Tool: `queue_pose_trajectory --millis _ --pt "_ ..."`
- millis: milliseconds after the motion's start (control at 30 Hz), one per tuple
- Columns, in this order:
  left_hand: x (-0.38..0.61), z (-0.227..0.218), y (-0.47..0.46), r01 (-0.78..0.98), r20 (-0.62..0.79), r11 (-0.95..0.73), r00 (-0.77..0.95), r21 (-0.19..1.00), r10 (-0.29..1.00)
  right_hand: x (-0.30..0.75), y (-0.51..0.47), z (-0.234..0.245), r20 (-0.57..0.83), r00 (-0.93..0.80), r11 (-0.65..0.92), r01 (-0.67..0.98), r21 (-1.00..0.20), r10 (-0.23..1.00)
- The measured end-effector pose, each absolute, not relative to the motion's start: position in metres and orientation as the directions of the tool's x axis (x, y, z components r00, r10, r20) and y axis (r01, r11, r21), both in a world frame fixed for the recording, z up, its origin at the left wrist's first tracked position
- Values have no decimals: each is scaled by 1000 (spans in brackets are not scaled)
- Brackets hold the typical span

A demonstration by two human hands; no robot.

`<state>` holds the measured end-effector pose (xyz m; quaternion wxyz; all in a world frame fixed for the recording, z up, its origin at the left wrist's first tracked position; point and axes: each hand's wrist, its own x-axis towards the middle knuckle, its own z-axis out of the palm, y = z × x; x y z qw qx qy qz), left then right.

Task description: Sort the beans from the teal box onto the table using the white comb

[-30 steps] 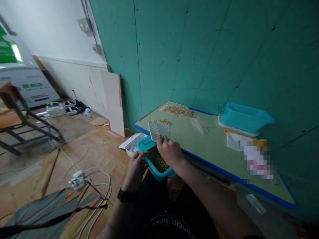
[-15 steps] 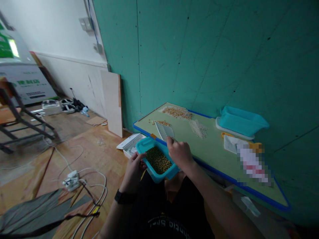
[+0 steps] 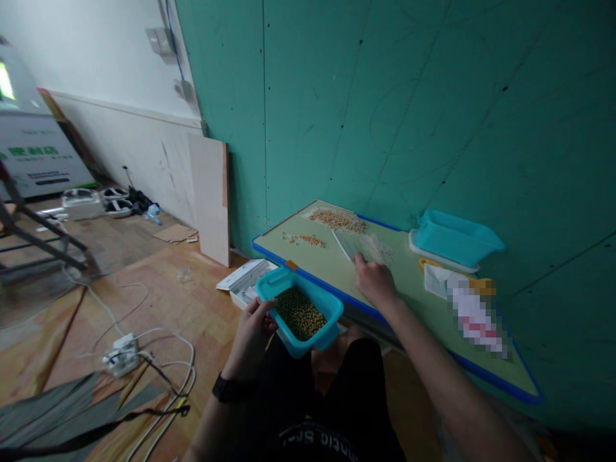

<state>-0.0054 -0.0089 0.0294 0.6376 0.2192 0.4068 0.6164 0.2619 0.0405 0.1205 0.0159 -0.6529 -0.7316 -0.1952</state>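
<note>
My left hand (image 3: 253,327) grips the near-left rim of a turquoise tub (image 3: 323,330) full of green beans (image 3: 298,312), held over my lap just below the table edge. My right hand (image 3: 374,283) is closed on a flat white slotted scoop (image 3: 347,245), its blade lying on the pale green table (image 3: 332,266) beside a heap of white grains (image 3: 376,248). A pile of tan beans (image 3: 337,219) lies at the far corner. A smaller scatter of tan beans (image 3: 308,239) lies near the left edge.
A second turquoise tub (image 3: 455,239) rests on a white tray at the back right, with a white cloth and a packet (image 3: 474,308) before it. A green wall stands behind. On the floor are an open white box (image 3: 243,281), a board, a power strip and cables (image 3: 125,351).
My right hand has carried the scoop from above the tub rightward and farther onto the table, to the white grains. The left hand keeps hold of the tub.
</note>
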Motion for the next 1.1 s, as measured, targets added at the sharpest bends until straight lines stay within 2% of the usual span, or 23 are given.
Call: queue_pose_trajectory --millis 133,300,433,567,1100 --pt "-5 24 -8 -615 -247 144 -85 775 965 291 51 117 344 10 -79 979 187 939" --pt "-5 20 -8 -599 -272 163 -95 784 958 294 54 121 487 193 -196 979 -45 852" --pt "-4 21 -9 -595 -267 162 -92 787 959 267 48 127 551 191 -104 977 -185 813" --pt "-5 21 -8 -585 -275 170 -95 793 957 233 46 126 530 151 -13 967 -254 834" --pt "-9 10 -6 -605 -281 176 -83 776 956 214 93 115 462 284 -41 883 -467 840"
